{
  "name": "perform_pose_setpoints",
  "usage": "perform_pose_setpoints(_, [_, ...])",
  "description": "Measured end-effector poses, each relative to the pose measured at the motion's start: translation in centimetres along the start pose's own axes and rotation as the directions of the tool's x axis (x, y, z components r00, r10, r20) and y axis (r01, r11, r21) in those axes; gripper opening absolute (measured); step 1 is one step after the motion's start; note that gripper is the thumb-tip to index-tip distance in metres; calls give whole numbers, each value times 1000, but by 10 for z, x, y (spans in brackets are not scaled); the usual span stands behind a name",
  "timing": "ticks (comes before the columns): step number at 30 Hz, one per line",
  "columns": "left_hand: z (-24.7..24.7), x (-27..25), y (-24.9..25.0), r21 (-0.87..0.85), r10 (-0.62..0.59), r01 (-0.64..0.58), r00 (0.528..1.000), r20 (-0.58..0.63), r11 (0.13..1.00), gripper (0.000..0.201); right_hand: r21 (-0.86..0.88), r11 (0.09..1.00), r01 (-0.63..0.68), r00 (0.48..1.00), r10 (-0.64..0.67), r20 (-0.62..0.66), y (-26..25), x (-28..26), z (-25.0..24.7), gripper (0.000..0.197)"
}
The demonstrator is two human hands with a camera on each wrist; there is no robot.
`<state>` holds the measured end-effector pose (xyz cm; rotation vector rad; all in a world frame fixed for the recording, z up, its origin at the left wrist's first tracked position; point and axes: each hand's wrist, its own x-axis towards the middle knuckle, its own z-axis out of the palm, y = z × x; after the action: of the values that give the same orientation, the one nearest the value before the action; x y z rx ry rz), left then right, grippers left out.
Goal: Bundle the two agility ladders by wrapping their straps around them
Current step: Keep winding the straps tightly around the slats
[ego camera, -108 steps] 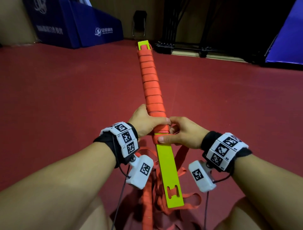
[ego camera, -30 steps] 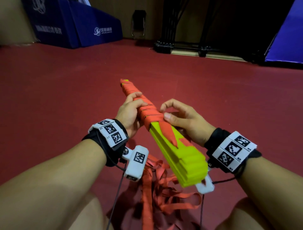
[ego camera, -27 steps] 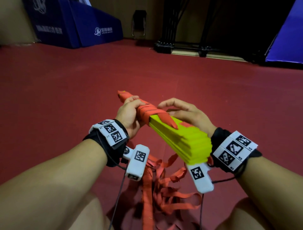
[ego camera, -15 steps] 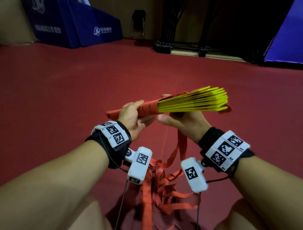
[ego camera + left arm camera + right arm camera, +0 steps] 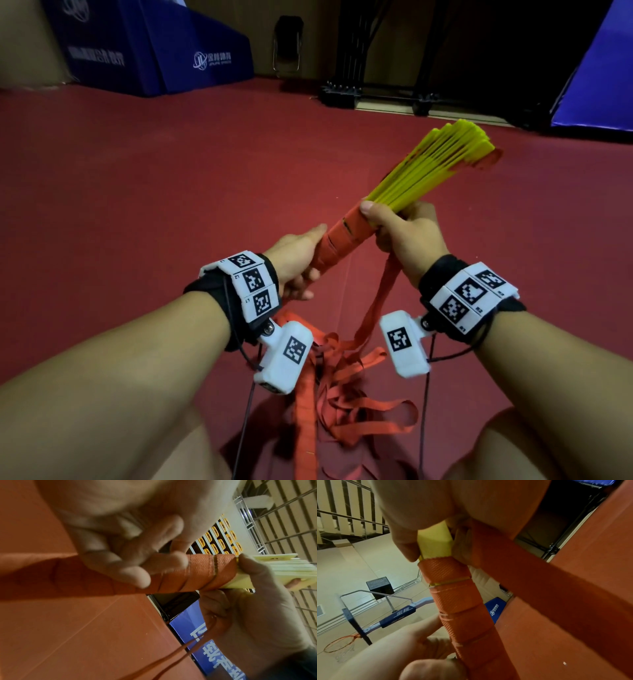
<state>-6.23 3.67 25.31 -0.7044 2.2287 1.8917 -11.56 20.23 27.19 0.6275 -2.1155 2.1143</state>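
Observation:
A stack of yellow ladder rungs (image 5: 442,164) points up and to the right, its near half wound in orange strap (image 5: 337,240). My left hand (image 5: 296,263) grips the wrapped part (image 5: 197,573) from the left, fingers curled round it. My right hand (image 5: 404,233) grips the bundle where the wrap ends, thumb at the strap's edge (image 5: 447,569). A free length of orange strap (image 5: 376,301) hangs from under the right hand down to a loose pile of strap (image 5: 346,387) on the floor. The wrist views show the bare yellow rungs (image 5: 435,543) just beyond the last turn.
The red floor (image 5: 137,192) stretches out ahead. Blue padded blocks (image 5: 154,51) stand at the back left, a blue panel (image 5: 603,75) at the back right, and a dark metal frame (image 5: 376,92) between them. My knees frame the strap pile.
The bundle has swung round: its bare yellow end went from pointing toward me, through level, to pointing up and right. Both hands kept hold; the strap now hangs under the right hand.

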Motion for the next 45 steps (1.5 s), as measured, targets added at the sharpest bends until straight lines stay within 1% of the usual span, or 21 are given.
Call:
perform_pose_setpoints(2, [-2,5,-1,122,39,-33,998,-49,992,53,22,999,-43,999,43,21,3,2,-3,29])
perform_pose_setpoints(5, [-2,6,-2,250,117,-96,991,-69,963,53,46,994,-103,993,99,70,8,5,-6,33])
perform_pose_setpoints(7, [-1,6,-1,311,227,-190,970,-86,931,55,56,991,-119,986,111,128,9,5,-8,30])
perform_pose_setpoints(9, [1,5,1,225,356,-331,931,-78,916,49,50,991,-125,973,113,201,8,2,-9,30])
perform_pose_setpoints(11, [7,2,3,30,456,-457,890,25,889,39,29,993,-119,958,107,267,4,-2,-8,35])
perform_pose_setpoints(12, [9,0,3,-42,482,-480,872,87,876,33,20,993,-118,951,107,291,2,-3,-7,39])
perform_pose_setpoints(13, [10,-1,2,-93,490,-482,861,138,872,34,17,992,-124,945,113,307,0,-4,-6,42])
perform_pose_setpoints(15, [10,-1,-1,-157,473,-448,854,214,880,46,19,990,-141,936,127,328,-3,-6,-5,45])
perform_pose_setpoints(18, [6,1,-3,-209,477,-430,824,307,878,48,-22,992,-127,929,127,347,-4,-6,-8,38])
perform_pose_setpoints(20, [3,2,-4,-233,484,-426,804,347,874,52,-66,993,-97,927,114,357,-4,-6,-9,38])
perform_pose_setpoints(22, [1,4,-6,-202,503,-461,775,383,864,51,-147,989,-25,930,77,360,-5,-6,-8,34])
perform_pose_setpoints(23, [1,2,-6,-169,510,-485,771,381,858,47,-190,982,7,931,63,360,-6,-7,-7,30])
perform_pose_setpoints(25, [2,-1,-6,-109,508,-504,789,346,857,36,-259,965,42,937,52,346,-8,-6,-7,22])
perform_pose_setpoints(27, [3,0,-6,-79,518,-521,798,310,850,29,-334,940,73,944,43,328,-8,-5,-9,21])
perform_pose_setpoints(29, [3,0,-6,-65,526,-530,807,270,846,29,-411,907,95,954,35,296,-6,-4,-10,32])
perform_pose_setpoints(31, [2,2,-7,-60,533,-534,818,213,843,28,-468,881,76,964,55,261,-6,-3,-11,48])
perform_pose_setpoints(33, [1,3,-8,-38,547,-549,821,165,835,30,-513,857,46,964,96,247,-5,-1,-10,56])
perform_pose_setpoints(35, [0,5,-8,-4,562,-566,818,125,824,39,-558,828,63,958,107,267,-5,0,-11,56])
perform_pose_setpoints(37, [-1,7,-9,42,572,-576,816,80,816,50,-603,792,98,957,91,275,-6,0,-11,59])
perform_pose_setpoints(40, [-1,9,-9,93,589,-591,807,54,801,59,-617,773,149,955,49,291,-9,-3,-9,58])
perform_pose_setpoints(45, [-1,8,-10,145,608,-613,790,82,777,49,-648,733,209,950,6,313,-12,-9,-1,53])
